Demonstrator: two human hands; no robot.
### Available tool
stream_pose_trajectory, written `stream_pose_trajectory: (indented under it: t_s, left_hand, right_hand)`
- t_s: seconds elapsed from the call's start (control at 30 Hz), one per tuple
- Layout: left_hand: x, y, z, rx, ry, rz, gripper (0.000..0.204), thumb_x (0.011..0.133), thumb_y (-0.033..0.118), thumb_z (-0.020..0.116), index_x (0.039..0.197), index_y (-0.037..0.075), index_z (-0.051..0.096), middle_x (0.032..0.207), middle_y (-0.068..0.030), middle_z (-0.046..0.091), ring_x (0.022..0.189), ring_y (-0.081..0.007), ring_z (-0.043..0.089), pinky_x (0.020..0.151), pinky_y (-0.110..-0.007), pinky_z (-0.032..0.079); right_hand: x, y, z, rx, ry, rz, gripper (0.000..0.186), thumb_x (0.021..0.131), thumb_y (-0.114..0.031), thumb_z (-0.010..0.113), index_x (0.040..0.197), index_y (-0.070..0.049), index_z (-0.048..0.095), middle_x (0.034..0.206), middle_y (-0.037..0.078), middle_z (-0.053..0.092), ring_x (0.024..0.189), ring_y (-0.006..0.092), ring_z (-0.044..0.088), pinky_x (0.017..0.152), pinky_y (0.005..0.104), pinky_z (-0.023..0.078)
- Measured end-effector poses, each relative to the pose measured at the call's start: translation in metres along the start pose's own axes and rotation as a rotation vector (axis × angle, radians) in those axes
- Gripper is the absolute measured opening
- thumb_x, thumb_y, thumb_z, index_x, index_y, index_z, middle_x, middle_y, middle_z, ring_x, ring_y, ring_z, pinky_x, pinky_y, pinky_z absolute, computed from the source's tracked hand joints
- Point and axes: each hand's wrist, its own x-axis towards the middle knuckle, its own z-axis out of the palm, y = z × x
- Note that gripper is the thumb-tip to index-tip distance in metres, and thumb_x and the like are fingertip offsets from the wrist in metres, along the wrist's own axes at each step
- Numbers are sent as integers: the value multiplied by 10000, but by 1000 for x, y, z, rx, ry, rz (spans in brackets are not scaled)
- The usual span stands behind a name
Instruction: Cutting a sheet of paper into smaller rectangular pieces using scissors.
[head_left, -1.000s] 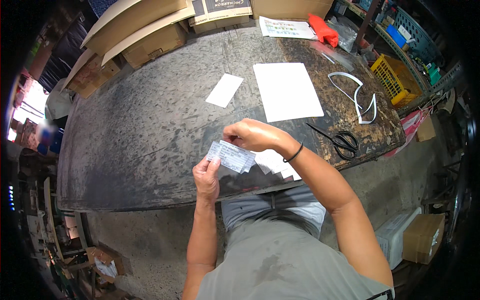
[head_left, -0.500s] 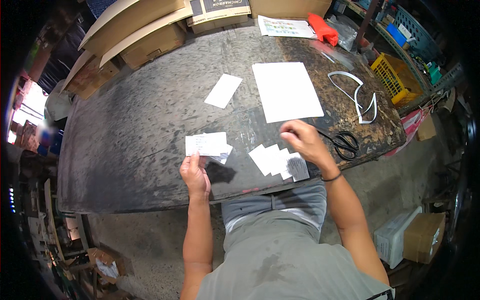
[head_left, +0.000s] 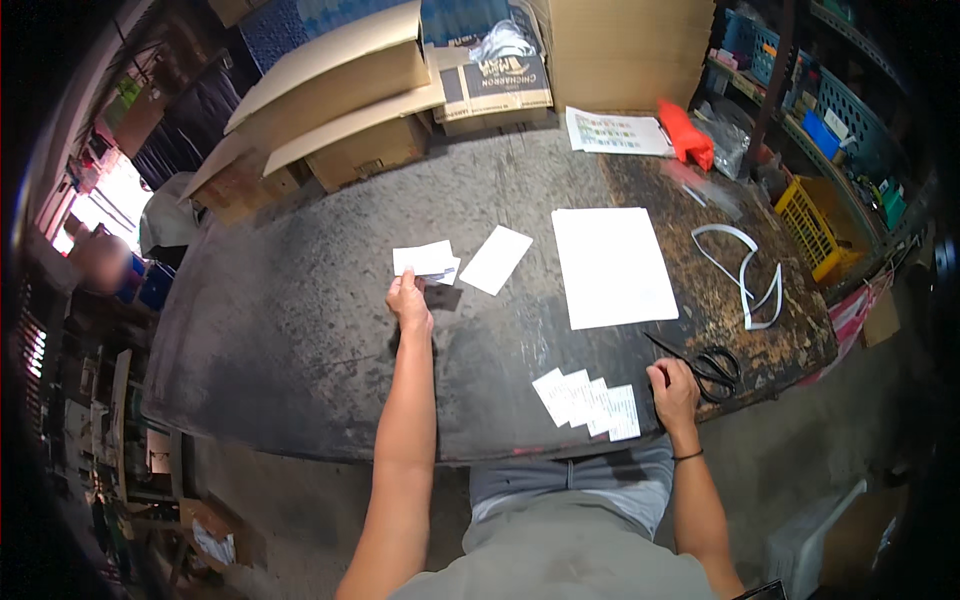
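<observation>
In my left hand (head_left: 410, 300) I hold a small stack of white paper slips (head_left: 425, 258), pinched at the near edge over the table. A blank white slip (head_left: 497, 259) lies just to its right. My right hand (head_left: 675, 392) is at the table's near edge with its fingers curled in, and I see nothing in it. Left of that hand, several printed slips (head_left: 590, 405) overlap in a fan. Black scissors (head_left: 715, 372) lie close by on its right. A stack of blank white sheets (head_left: 615, 268) sits farther back.
Cut white paper strips (head_left: 738, 270) lie on the worn dark table (head_left: 300, 330) at right. Cardboard boxes (head_left: 350, 150) line the back edge. A printed sheet (head_left: 618, 132) and a red plastic bag (head_left: 685, 135) rest at back right, near shelves holding a yellow crate (head_left: 810, 230).
My left hand has moved farther out over the table with its slips, close to the blank slip. The right hand has dropped back to the near edge beside the scissors. The view has tilted up.
</observation>
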Motion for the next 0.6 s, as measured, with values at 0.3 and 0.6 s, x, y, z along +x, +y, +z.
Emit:
stream_pose_trajectory:
  t_s: [0.3, 0.6]
  left_hand:
    - [66, -47, 37, 114, 78, -86, 140, 913, 114, 560, 931, -23, 583, 921, -68, 616, 829, -156, 589, 731, -272, 455]
    - [72, -49, 63, 500, 123, 59, 251, 915, 165, 551, 885, -77, 612, 856, -88, 654, 740, -146, 580, 692, -298, 452]
  right_hand:
    - [5, -3, -2, -63, -26, 9, 166, 751, -168, 703, 788, -32, 616, 756, 109, 571, 704, 296, 569, 638, 391, 450]
    - [12, -4, 1, -38, -104, 152, 228, 696, -209, 757, 801, -55, 625, 810, 96, 584, 789, 308, 571, 693, 410, 449]
